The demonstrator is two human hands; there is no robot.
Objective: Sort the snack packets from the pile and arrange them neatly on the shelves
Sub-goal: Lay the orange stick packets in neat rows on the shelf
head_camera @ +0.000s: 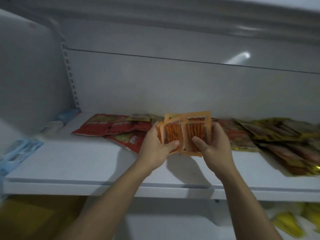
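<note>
Both my hands hold a small stack of orange snack packets (pixel 190 129) upright over the white shelf (pixel 86 163). My left hand (pixel 157 146) grips the left packets with its thumb across the front. My right hand (pixel 214 144) grips the right packets the same way. Clear windows in the packets show orange sticks. Red packets (pixel 107 129) lie flat on the shelf to the left of my hands. A pile of yellow and brown packets (pixel 277 141) spreads along the shelf to the right.
Blue and white packs (pixel 19 153) lie at the shelf's left end beside a slotted upright (pixel 71 78). Another shelf (pixel 225 18) hangs overhead. Yellow packets (pixel 290 224) sit on the lower shelf at the right, and a yellow-brown mass (pixel 34 220) at the lower left.
</note>
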